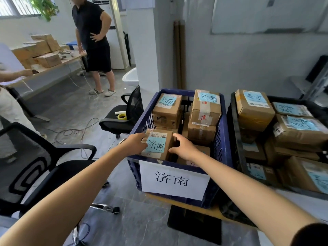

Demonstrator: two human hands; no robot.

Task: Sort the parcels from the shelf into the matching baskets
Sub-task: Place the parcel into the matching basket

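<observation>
- Left hand, bare arm reaching in past a black mesh office chair, had its fingers curled over the top left edge of a small brown cardboard parcel, so a proper grip there.
- That parcel, with a blue sticky note reading 济南, sat in the near-left corner of the basket, its top poking above the rim.
- Right hand was on the parcel's right side, fingers spread and bent round that edge, thumb lower down, holding it too.
- The dark blue slatted plastic basket had a white paper sign saying 济南 on its front, and more brown boxes with the same notes inside.
- Just beside it on the right stood a black plastic basket, full of brown boxes with differently marked blue notes.
</observation>
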